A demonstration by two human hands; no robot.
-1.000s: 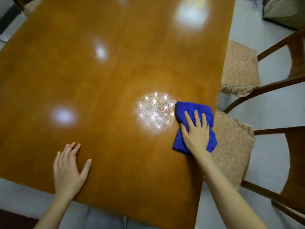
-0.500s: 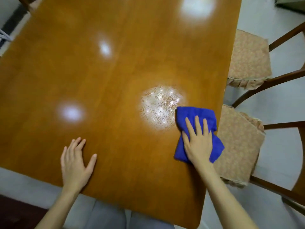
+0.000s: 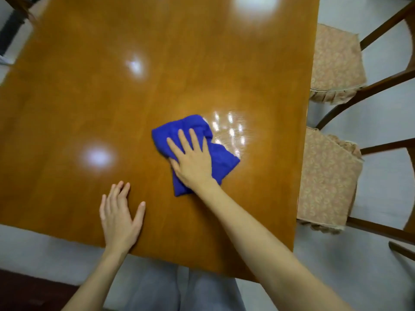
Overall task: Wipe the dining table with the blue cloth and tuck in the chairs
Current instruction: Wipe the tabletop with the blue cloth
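Observation:
A glossy brown wooden dining table [image 3: 157, 70] fills most of the head view. My right hand [image 3: 193, 160] presses flat on a bunched blue cloth [image 3: 222, 162] near the table's middle, fingers spread over it. A damp streaked patch shines just to the right of the cloth. My left hand [image 3: 119, 216] rests flat on the wood by the near edge, fingers apart and empty. Two wooden chairs stand along the right side, the far chair [image 3: 334, 63] and the near chair [image 3: 325, 180], each with a beige patterned cushion partly under the table edge.
Pale floor shows at the right and below the near edge. Part of another chair [image 3: 18, 3] sits at the far left corner. My grey trousers show under the near edge, and a dark strip lies at the bottom left.
My right hand has slid the blue cloth leftward from the right edge to the middle of the table, leaving the damp patch on its right. My left hand stays planted.

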